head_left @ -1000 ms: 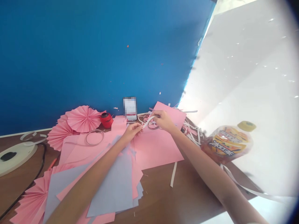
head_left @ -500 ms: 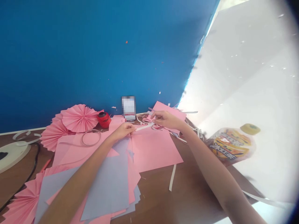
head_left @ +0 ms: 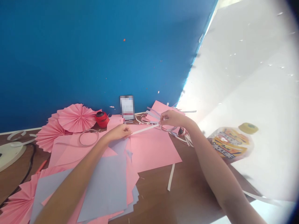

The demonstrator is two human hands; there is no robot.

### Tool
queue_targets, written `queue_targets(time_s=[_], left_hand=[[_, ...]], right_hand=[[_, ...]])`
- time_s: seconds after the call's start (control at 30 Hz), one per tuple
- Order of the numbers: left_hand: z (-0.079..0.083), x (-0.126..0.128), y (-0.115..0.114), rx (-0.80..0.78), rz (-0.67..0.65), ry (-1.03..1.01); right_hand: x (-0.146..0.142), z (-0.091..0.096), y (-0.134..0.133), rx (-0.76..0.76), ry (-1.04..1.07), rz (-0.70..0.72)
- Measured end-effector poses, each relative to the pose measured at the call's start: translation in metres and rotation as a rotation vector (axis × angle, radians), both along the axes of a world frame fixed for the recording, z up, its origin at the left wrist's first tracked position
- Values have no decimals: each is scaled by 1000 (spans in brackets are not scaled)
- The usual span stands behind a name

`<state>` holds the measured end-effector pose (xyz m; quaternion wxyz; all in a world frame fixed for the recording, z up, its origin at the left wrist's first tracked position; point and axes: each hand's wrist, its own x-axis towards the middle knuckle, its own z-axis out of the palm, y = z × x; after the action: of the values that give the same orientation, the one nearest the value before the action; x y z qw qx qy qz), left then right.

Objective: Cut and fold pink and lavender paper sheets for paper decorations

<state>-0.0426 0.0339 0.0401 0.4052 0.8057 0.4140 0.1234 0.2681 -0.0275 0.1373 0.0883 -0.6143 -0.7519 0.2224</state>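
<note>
My left hand (head_left: 121, 132) pinches one end of a narrow white strip of tape (head_left: 145, 128), close to the top edge of a pink paper sheet (head_left: 154, 149). The tape runs taut, slightly upward to the right, into the closed fingers of my right hand (head_left: 171, 119). Just beneath those right fingers shows a thin ring (head_left: 168, 128) that looks like a tape roll, partly covered by the hand. Pink and lilac-grey sheets (head_left: 105, 183) lie stacked under my left forearm.
Folded pink paper fans (head_left: 78, 118) sit at the left, beside a red round object (head_left: 102, 119). A thin hoop (head_left: 88, 137) rests on pink paper. A phone (head_left: 127, 107) leans against the blue wall. Paper scraps lie behind my right hand; a drink bottle (head_left: 231, 143) stands at the right.
My right hand has moved a little to the right, away from the left hand, and the stretch of tape between them is longer and straighter. The view has shifted slightly.
</note>
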Motion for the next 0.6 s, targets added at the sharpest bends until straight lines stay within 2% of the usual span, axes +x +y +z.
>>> queue_targets(time_s=[0.2, 0.37, 0.6], left_hand=[[3, -5, 1, 3, 11, 24], [4, -9, -1, 28, -13, 31], [10, 21, -18, 232, 106, -142]], right_hand=[[10, 4, 0, 19, -95, -15], [19, 7, -2, 124, -225, -120], [7, 19, -11, 234, -38, -2]])
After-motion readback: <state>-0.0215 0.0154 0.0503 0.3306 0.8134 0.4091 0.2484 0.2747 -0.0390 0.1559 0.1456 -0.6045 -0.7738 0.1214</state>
